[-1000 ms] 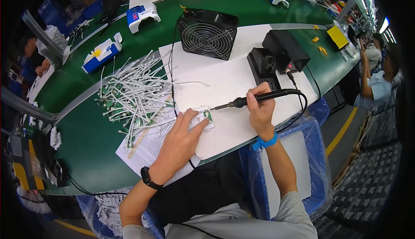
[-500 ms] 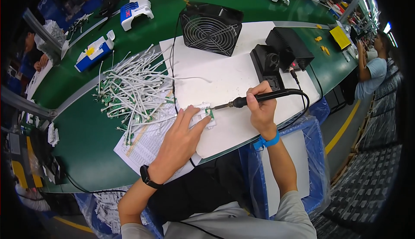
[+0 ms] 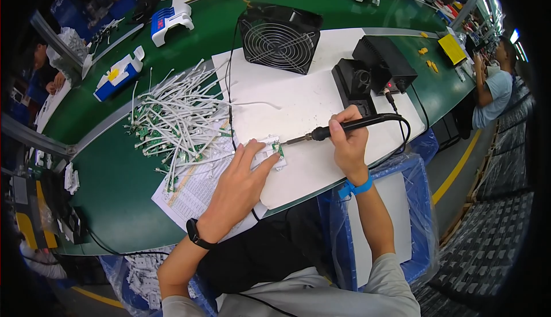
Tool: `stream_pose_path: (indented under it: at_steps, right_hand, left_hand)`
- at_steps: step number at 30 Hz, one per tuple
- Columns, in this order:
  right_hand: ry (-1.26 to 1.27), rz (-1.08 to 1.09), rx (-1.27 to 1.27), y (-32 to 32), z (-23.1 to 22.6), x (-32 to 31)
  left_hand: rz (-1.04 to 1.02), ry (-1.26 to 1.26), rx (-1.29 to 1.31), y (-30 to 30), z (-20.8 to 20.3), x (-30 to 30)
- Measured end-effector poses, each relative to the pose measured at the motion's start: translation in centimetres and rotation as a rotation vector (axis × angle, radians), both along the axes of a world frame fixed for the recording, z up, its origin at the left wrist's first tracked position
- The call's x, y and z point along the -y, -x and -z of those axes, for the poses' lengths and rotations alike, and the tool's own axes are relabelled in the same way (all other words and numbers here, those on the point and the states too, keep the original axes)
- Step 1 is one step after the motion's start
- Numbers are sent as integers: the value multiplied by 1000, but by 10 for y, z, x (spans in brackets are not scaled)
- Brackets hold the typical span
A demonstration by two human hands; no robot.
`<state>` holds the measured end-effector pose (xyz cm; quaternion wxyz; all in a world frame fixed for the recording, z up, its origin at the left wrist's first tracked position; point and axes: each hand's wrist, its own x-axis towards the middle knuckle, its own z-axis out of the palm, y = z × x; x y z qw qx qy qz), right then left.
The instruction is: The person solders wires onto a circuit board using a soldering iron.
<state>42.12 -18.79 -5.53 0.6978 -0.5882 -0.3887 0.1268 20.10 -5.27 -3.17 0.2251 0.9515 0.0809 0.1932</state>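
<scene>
My right hand point(image 3: 350, 148) grips a black soldering iron point(image 3: 359, 124) like a pen. Its metal tip points left and meets, or nearly meets, the edge of a small green circuit board point(image 3: 277, 150). That board sits on a white plastic part point(image 3: 280, 164), which lies on the white work sheet. With thumb and fingers, my left hand point(image 3: 241, 179) holds the part and board down from the left. White wires run from the part toward a heap of white cables with green boards point(image 3: 178, 113) at the left.
A black fan point(image 3: 281, 39) stands behind the sheet. At the right are an iron stand point(image 3: 353, 82) and a black power unit point(image 3: 387, 64). Blue-and-white housings point(image 3: 170, 24) sit on the green conveyor point(image 3: 212, 7). A plastic-lined blue bin point(image 3: 422, 202) stands by my right arm.
The blue-and-white housings on the conveyor have shifted left. My hands, the soldering iron and the board stay almost in place; the right hand has moved very slightly.
</scene>
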Motion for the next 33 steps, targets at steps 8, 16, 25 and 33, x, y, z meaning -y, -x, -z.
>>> stream_pose_path:
  at_steps: [8, 16, 25, 33]
  right_hand:
    - [-169, -14, 7, 1, 2, 4]
    - [-163, -136, 10, 1, 4, 4]
    - [-103, -163, 13, 0, 5, 5]
    - [-101, -193, 18, -2, 8, 10]
  left_hand:
    - [-44, 40, -30, -2, -3, 0]
    - [-23, -8, -58, -3, -6, -2]
    - [-33, -4, -60, -2, -5, -1]
    - [-41, 60, -45, -4, -5, -2]
